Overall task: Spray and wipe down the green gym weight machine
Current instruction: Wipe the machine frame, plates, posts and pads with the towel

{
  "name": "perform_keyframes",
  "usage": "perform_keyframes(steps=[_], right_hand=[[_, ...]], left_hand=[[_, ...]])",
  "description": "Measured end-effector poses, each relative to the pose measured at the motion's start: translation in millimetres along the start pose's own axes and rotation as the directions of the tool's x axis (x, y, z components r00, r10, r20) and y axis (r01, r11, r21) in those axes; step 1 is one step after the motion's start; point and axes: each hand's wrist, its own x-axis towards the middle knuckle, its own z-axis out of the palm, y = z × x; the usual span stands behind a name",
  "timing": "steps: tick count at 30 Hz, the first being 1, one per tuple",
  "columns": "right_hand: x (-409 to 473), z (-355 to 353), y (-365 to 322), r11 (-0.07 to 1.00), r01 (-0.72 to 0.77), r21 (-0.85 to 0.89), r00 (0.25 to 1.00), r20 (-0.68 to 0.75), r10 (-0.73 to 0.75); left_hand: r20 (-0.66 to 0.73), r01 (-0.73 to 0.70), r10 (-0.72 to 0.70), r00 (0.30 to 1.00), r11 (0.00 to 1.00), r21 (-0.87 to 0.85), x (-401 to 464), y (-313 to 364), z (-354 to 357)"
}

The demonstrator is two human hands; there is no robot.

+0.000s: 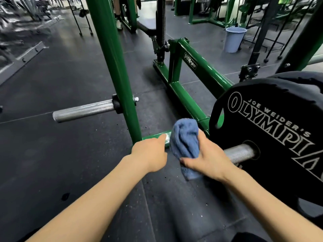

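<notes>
The green weight machine stands right in front of me: an upright post [111,58], a slanted base frame [188,95] and a low floor bar [155,136]. My right hand [208,159] grips a bunched blue cloth [185,137] just above the end of that floor bar, beside the steel sleeve [241,152]. My left hand [150,152] reaches to the floor bar at the foot of the post. Its fingers curl away from me, and a small white patch shows at their tip. I see no spray bottle.
A black Olympia weight plate [272,137] sits on the sleeve at the right. A bare steel peg [83,110] sticks out left of the post. A pale blue bucket [234,39], more green frames and a person's legs [118,14] are at the back. The floor is black rubber.
</notes>
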Motion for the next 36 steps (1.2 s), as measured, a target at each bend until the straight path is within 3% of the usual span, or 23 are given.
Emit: perform_keyframes(steps=[2,3,6,9,11,12,13,15,18,20,21,23,24,27,29,32,36], right_hand=[[-22.2,19.9,6.1,0.956,0.144,-0.256,0.973,-0.137,-0.183],[-26.4,33.5,8.6,0.906,0.144,-0.398,0.948,-0.207,-0.241],[-6.4,52.5,1.8,0.846,0.020,-0.532,0.958,-0.233,-0.169],[22.8,43.2,-5.5,0.954,-0.164,-0.251,0.968,-0.228,0.106],[28.8,31.9,-3.7,0.964,-0.259,-0.061,0.929,-0.289,0.231],[27.8,27.8,-5.1,0.967,-0.253,-0.022,0.918,-0.320,0.233],[23.7,25.6,-10.0,0.975,-0.220,0.020,0.916,-0.338,0.214],[12.6,29.6,-31.0,0.984,-0.083,0.159,0.929,-0.346,0.134],[-0.3,40.3,-56.4,0.902,0.118,0.416,0.988,-0.140,-0.065],[1.1,38.1,-48.3,0.949,0.160,0.272,0.985,0.015,-0.170],[3.9,34.2,-36.2,0.978,0.188,0.086,0.982,0.003,-0.189],[9.8,25.5,-5.1,0.967,0.099,-0.234,0.971,-0.188,-0.145],[13.4,23.7,10.3,0.955,0.000,-0.297,0.955,-0.284,-0.089],[16.5,27.5,32.4,0.919,-0.201,-0.339,0.930,-0.360,0.070],[17.9,31.7,34.4,0.885,-0.236,-0.402,0.928,-0.363,0.082],[19.9,34.4,36.9,0.890,-0.221,-0.399,0.917,-0.395,0.051],[19.8,37.4,41.8,0.916,-0.185,-0.356,0.901,-0.434,0.013]], left_hand=[[-0.012,0.012,-0.012,1.000,1.000,-0.021,2.7,0.4,-0.5],[-0.003,0.029,-0.029,1.000,0.999,-0.043,3.0,-0.1,0.3],[0.018,0.083,-0.081,0.997,0.987,-0.141,1.1,0.5,4.3],[0.064,0.147,-0.132,0.989,0.870,-0.470,-1.6,5.0,4.1],[0.112,0.199,-0.181,0.977,0.598,-0.776,-1.8,11.1,6.7],[0.114,0.197,-0.206,0.972,0.448,-0.872,-1.0,14.7,5.7],[0.095,0.170,-0.214,0.972,0.364,-0.916,0.4,19.2,5.4],[0.011,0.066,-0.202,0.979,0.267,-0.961,5.4,21.9,3.3],[-0.162,-0.156,-0.252,0.954,0.047,-0.987,9.5,5.1,-1.9],[-0.202,-0.191,-0.322,0.925,0.066,-0.979,9.3,-22.1,-0.4],[-0.234,-0.188,-0.343,0.910,0.162,-0.969,5.3,-37.2,2.6],[-0.291,-0.164,-0.321,0.901,0.369,-0.915,-5.0,-53.7,14.4],[-0.290,-0.171,-0.269,0.918,0.390,-0.905,-11.2,-47.8,22.8],[-0.226,-0.182,-0.097,0.969,0.336,-0.924,-21.0,0.7,70.1],[-0.175,-0.129,-0.173,0.969,0.251,-0.959,-20.4,32.3,95.4],[-0.008,-0.004,-0.345,0.939,0.012,-1.000,-15.4,49.7,118.2],[0.004,0.051,-0.303,0.953,0.148,-0.988,-27.8,49.5,137.4]])
